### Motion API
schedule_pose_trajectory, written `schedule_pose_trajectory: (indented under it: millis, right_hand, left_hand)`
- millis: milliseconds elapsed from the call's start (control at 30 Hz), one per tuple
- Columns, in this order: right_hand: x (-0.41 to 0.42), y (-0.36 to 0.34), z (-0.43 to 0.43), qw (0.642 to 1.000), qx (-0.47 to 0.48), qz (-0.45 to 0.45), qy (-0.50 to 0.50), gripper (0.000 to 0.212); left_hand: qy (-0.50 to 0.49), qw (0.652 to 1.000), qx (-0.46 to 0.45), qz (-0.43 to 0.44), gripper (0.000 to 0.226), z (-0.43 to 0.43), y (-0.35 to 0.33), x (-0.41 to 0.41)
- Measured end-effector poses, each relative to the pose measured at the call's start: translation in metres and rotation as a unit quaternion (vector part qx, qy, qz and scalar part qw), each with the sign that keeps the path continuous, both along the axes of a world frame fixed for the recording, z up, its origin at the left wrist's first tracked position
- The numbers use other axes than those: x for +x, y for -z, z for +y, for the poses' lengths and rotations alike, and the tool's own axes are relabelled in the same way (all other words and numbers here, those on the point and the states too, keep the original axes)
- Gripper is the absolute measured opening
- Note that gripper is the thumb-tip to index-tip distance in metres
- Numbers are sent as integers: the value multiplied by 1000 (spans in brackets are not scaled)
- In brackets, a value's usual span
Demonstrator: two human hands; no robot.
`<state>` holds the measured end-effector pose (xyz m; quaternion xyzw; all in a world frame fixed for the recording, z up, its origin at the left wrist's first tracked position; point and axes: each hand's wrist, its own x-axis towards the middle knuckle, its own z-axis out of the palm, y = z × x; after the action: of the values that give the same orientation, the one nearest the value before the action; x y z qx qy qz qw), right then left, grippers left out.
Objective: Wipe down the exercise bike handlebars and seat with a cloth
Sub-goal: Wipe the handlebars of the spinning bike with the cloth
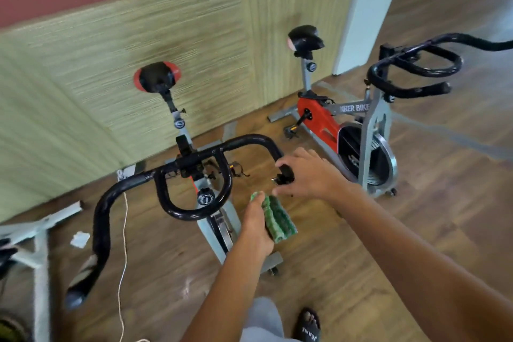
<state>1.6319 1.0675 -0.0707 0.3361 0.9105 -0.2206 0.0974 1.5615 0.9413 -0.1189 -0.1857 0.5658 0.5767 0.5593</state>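
I see the green cloth [274, 218] (folded) gripped in my left hand [256, 226], fingers curled round it, just below the handlebar [194, 175] end, where my right hand [308, 173] rests, fingers loosely spread around the tip.

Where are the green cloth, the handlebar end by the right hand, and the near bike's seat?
green cloth [276, 219], head view: middle of the folded pad held by the left hand [256, 223].
handlebar end [286, 175], head view: black tip under the right hand [311, 175].
seat [156, 76], head view: black centre of the saddle.
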Motion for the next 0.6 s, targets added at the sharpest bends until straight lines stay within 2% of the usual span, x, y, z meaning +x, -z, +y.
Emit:
schedule_pose_trajectory:
  millis: [67,100,167,200,267,333,400,467,500,567,600]
  right_hand:
    - [-13,0,0,994,34,-92,-46,73]
    - [-18,1,2,993,41,-101,-47,62]
    - [-24,6,12,998,13,-67,-15,29]
    - [-23,6,20,999,-24,-39,11,20]
    - [-11,5,35,980,-159,54,103,7]
    - [7,5,47,908,-310,182,215,4]
    - [29,12,47,794,-452,262,309,11]
    - [47,29,44,685,-567,288,357,19]
    - [55,39,38,641,-609,285,369,20]
    - [63,63,27,552,-676,287,395,8]
    - [66,75,23,511,-702,292,400,19]
  left_hand:
    - [-23,1000,-5,2,35,5,3,0]
    - [-29,999,-8,11,36,8,5,-1]
    - [-30,999,0,25,40,14,8,-4]
    - [-33,999,5,31,41,16,8,-6]
    - [-30,999,-4,44,48,18,11,-9]
    - [-31,998,-7,56,54,21,16,-12]
    - [-35,998,-12,49,53,22,19,-11]
    - [-29,999,-14,41,51,25,19,-5]
    - [-22,999,-17,43,52,27,21,-1]
    - [-11,999,-24,48,56,32,22,9]
    - [-8,998,-30,48,57,35,21,12]
